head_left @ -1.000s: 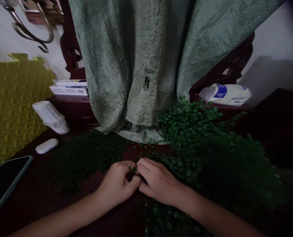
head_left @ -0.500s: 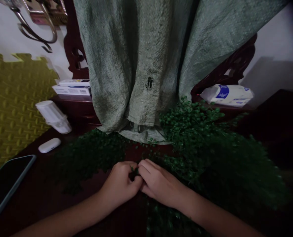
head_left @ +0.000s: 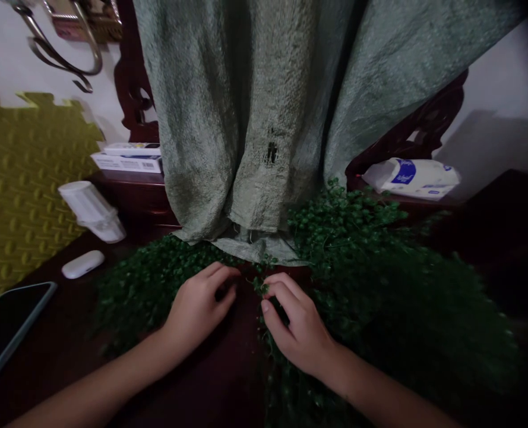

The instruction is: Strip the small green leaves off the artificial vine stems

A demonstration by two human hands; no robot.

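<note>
Over table (head_left: 219, 368), we pinch tiny green sprig (head_left: 259, 288), right hand (head_left: 300, 333); left hand (head_left: 201, 303) curled, grip unclear; bushy piles (head_left: 145, 282), sack (head_left: 192, 119) beyond

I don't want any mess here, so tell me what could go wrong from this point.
The small green sprig at the right hand might drop onto the dark table. The leafy pile on the left lies near the small white case, so bits could scatter against it. The hanging woven cloth has a hole, which might tear wider if tugged.
</note>
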